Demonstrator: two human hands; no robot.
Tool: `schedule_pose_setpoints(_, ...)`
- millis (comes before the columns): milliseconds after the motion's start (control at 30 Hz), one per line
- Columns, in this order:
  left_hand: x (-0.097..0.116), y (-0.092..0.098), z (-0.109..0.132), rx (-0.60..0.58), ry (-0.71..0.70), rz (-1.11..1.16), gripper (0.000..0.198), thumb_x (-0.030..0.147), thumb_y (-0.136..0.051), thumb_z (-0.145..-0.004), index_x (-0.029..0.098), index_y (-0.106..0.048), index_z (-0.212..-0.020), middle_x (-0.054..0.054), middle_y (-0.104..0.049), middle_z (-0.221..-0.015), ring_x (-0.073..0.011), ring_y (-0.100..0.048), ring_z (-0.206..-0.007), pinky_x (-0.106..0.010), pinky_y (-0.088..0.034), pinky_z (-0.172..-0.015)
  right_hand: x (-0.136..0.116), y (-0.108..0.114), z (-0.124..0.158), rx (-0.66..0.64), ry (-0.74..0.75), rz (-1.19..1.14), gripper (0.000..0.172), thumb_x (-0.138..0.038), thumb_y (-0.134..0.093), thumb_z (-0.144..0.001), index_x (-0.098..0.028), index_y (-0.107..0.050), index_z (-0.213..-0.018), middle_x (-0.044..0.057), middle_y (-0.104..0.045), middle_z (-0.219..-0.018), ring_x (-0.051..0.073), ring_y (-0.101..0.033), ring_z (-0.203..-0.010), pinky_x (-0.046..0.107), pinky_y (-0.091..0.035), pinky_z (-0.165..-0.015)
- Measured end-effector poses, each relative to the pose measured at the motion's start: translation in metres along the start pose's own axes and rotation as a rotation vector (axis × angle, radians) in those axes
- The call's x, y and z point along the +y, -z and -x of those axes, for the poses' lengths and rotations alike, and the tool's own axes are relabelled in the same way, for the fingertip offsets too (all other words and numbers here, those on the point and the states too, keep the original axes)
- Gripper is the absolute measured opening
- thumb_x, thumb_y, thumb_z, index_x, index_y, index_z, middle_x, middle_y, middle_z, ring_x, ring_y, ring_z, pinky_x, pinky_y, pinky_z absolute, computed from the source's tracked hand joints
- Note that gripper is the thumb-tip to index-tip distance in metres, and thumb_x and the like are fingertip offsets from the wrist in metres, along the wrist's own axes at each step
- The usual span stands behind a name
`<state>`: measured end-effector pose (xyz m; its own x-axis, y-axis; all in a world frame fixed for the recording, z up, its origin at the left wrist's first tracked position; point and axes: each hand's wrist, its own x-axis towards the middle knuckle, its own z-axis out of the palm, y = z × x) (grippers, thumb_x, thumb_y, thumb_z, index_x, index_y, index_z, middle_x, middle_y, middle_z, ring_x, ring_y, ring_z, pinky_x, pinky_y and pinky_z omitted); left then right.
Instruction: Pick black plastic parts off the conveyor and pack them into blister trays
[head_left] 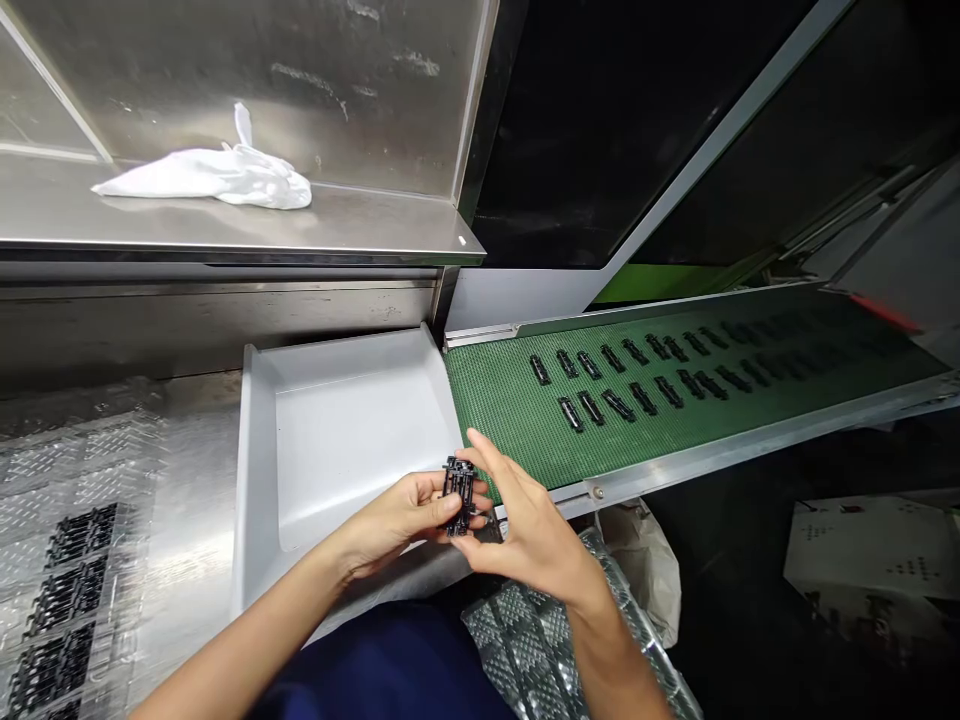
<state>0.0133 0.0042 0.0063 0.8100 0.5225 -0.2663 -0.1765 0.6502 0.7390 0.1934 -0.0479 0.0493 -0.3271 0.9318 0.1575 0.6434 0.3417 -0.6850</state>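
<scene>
My left hand (405,515) and my right hand (521,530) meet over the front right corner of a pale grey tray (337,440). Between them they grip a small stack of black plastic parts (459,495). The left fingers pinch it from the left; the right thumb and fingers close on it from the right. Beside the tray runs a green conveyor belt (517,420), which carries two rows of several similar black parts (615,385) toward the tray.
A white cloth (217,178) lies on a steel shelf (225,225) above. At the left, clear blister trays (71,590) hold rows of black parts. More blister sheets (525,640) and a bag (649,560) sit below the belt. White cartons (870,560) stand at the right.
</scene>
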Motion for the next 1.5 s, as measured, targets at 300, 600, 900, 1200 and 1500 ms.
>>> schedule_pose_setpoints(300,0.006,0.001,-0.003,0.015,0.012,0.052,0.040,0.041,-0.081,-0.071,0.013,-0.074,-0.098,-0.005,-0.071,-0.083,-0.0147,-0.060,-0.077,-0.022,-0.041,-0.066,0.001,-0.004,-0.003,0.010,0.060,0.060,0.106,-0.012,-0.074,-0.073,-0.027,-0.007,-0.154,0.008,-0.052,-0.137,0.024,-0.051,-0.124,0.037,-0.048,-0.105)
schedule_pose_setpoints(600,0.006,0.005,0.003,-0.007,0.019,0.110,0.039,0.040,-0.080,-0.073,0.013,-0.072,-0.101,-0.008,-0.071,-0.091,-0.0148,-0.062,-0.081,-0.020,-0.041,-0.066,-0.001,0.001,0.001,-0.003,-0.023,-0.113,0.109,-0.019,-0.076,-0.078,-0.035,0.000,-0.154,0.004,-0.045,-0.148,0.021,-0.045,-0.134,0.035,-0.041,-0.111)
schedule_pose_setpoints(900,0.003,0.008,0.001,-0.004,0.034,0.115,0.040,0.035,-0.082,-0.071,0.011,-0.073,-0.101,-0.007,-0.071,-0.083,-0.0104,-0.058,-0.066,-0.017,-0.041,-0.058,-0.006,0.000,-0.003,-0.107,-0.031,-0.106,0.111,-0.017,-0.077,-0.077,-0.032,0.001,-0.154,0.009,-0.042,-0.149,0.022,-0.041,-0.137,0.036,-0.042,-0.108)
schedule_pose_setpoints(1200,-0.001,0.006,0.000,0.026,0.030,0.209,0.032,0.032,-0.084,-0.069,0.014,-0.074,-0.094,-0.008,-0.072,-0.093,-0.0164,-0.065,-0.083,-0.026,-0.049,-0.079,0.096,0.043,-0.085,0.469,-0.479,0.174,0.027,-0.025,-0.054,-0.096,-0.009,-0.061,-0.116,0.016,-0.062,-0.119,0.024,-0.061,-0.107,0.045,-0.045,-0.098)
schedule_pose_setpoints(1500,-0.002,0.018,0.002,0.155,-0.099,0.257,0.026,0.027,-0.076,-0.080,0.016,-0.071,-0.102,-0.007,-0.073,-0.104,-0.0186,-0.065,-0.098,-0.030,-0.048,-0.094,0.076,0.034,-0.073,0.431,-0.324,0.020,0.031,-0.023,-0.052,-0.097,-0.009,-0.055,-0.124,0.005,-0.069,-0.084,0.016,-0.068,-0.077,0.030,-0.056,-0.076)
